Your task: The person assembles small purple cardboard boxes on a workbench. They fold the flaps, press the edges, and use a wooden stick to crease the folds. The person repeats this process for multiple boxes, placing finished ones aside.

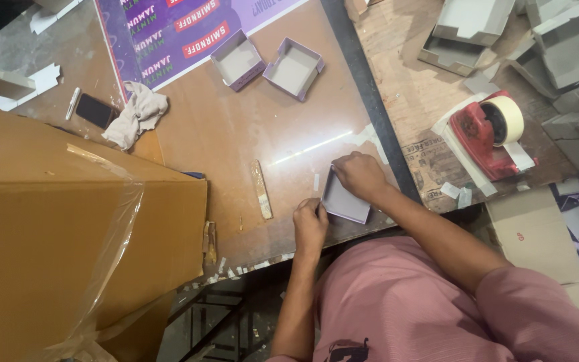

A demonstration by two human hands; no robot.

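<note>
A small grey-lilac cardboard box tray (344, 201) lies on the brown table near its front edge. My right hand (360, 175) presses down on the tray's far side. My left hand (310, 224) pinches the tray's near left corner. Two more open box trays, one (236, 59) beside the other (294, 68), sit farther back on the table.
A big brown carton (68, 228) wrapped in clear film stands at the left. A red tape dispenser (489, 134) with a pale roll sits on the right board. A crumpled cloth (137, 115), a dark phone (94, 109), a wooden stick (261, 189) and grey box blanks (551, 47) lie around.
</note>
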